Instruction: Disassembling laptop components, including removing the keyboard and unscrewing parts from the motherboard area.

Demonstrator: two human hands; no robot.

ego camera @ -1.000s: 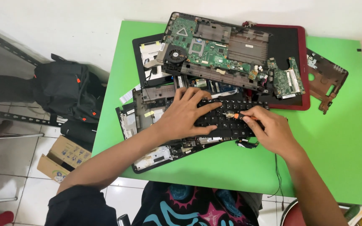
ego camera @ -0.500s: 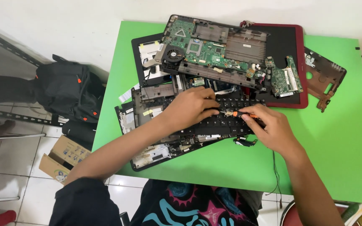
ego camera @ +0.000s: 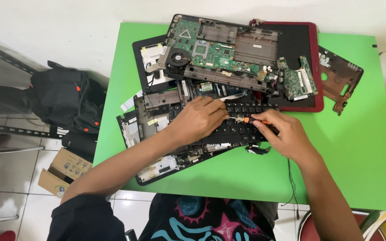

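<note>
A brown cardboard box point(ego camera: 63, 172) with a blue-printed top lies on the floor just left of the green bench point(ego camera: 358, 147); a red-framed dark laptop screen point(ego camera: 298, 42) lies at the bench's far edge.

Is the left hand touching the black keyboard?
Touching. The head view shows the left hand lying flat on the black keyboard, its fingers pressed on the keys beside the orange-handled screwdriver, with no gap visible.

Spare parts crowd our bright green tabletop point(ego camera: 362, 147).
We see a green circuit board in a grey laptop chassis point(ego camera: 220, 51) resting on a dark-red-framed laptop lid point(ego camera: 311, 67), a reddish-brown plastic bracket point(ego camera: 342, 78) beside it, and, on the tiled floor, a black backpack point(ego camera: 63, 98) near a small cardboard box point(ego camera: 63, 172).
</note>
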